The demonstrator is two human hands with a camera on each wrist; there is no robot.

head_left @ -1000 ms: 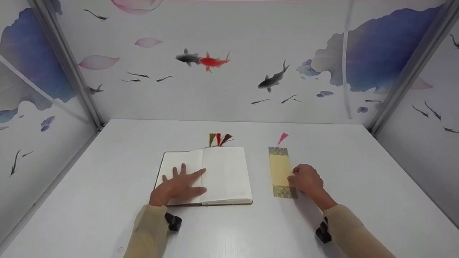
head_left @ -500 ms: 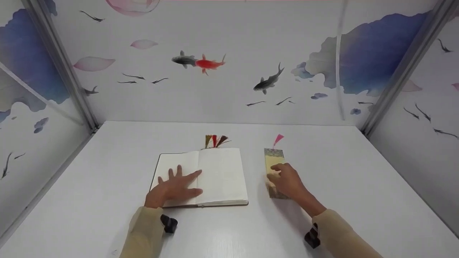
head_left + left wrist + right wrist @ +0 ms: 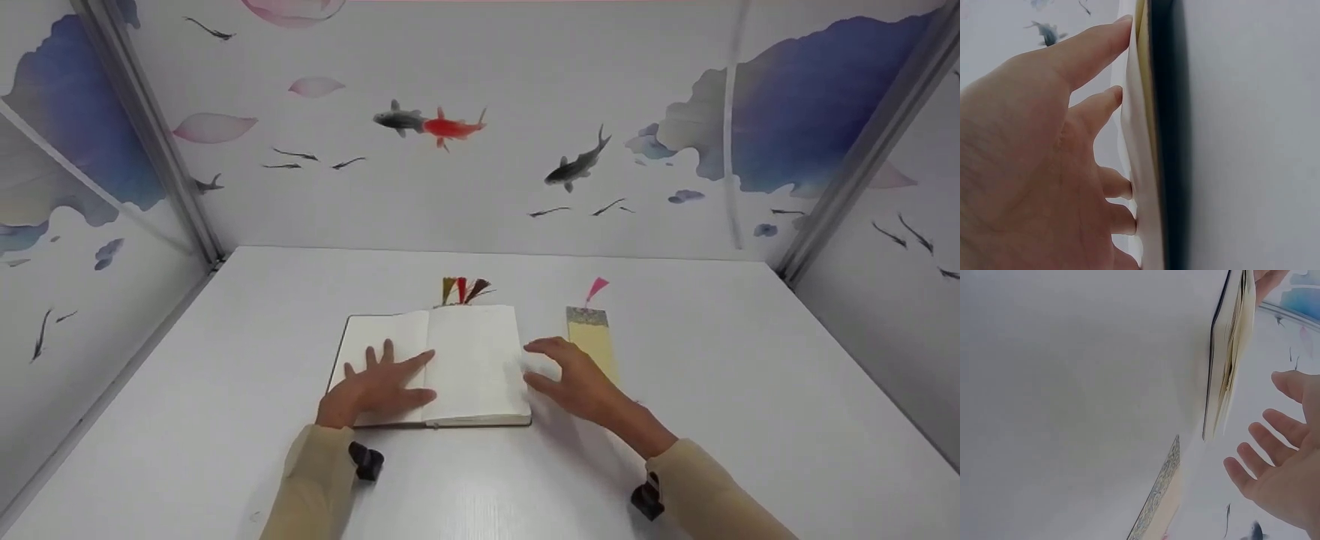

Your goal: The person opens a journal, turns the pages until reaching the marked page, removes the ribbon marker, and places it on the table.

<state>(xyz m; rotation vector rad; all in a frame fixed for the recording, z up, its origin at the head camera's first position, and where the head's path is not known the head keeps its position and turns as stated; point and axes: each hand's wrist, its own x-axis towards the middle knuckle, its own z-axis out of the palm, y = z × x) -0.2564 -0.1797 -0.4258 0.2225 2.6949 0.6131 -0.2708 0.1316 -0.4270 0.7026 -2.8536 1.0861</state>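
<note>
An open notebook with blank cream pages lies on the white table. Spread across its left page, my left hand presses the paper with straight fingers; the left wrist view shows its fingertips touching the page. My right hand hovers by the notebook's right edge, fingers apart and holding nothing. Beneath and behind that hand lies a yellow bookmark with patterned grey ends and a pink tassel; its lower part is hidden. In the right wrist view the notebook's page edges stand beyond the spread fingers.
Olive, red and dark brown tassels stick out past the notebook's top edge. White panels painted with fish and leaves enclose the table at the back and sides. A black wrist camera sits at my left cuff.
My right hand has moved left from the bookmark's right edge, across it, to the notebook's right edge, and its fingers have opened. The left hand stays on the page.
</note>
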